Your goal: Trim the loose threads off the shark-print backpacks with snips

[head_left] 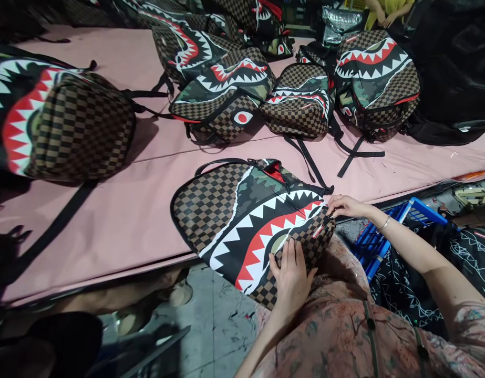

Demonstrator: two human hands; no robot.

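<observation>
A brown checkered backpack with a red and white shark-mouth print lies tilted over the front edge of the pink table. My left hand rests on its near lower part, fingers spread flat on the checkered panel beside the print. My right hand pinches the bag's right edge, near the corner where the mouth print ends; the fingertips are closed on the edge there. Red lining shows in an opening at the top of the bag, and a black strap runs along its far side.
Across the pink table stand several similar backpacks, one large checkered bag at left. A black bag lies at back right. A blue crate with black patterned bags is at lower right. Another person's hands show at the top.
</observation>
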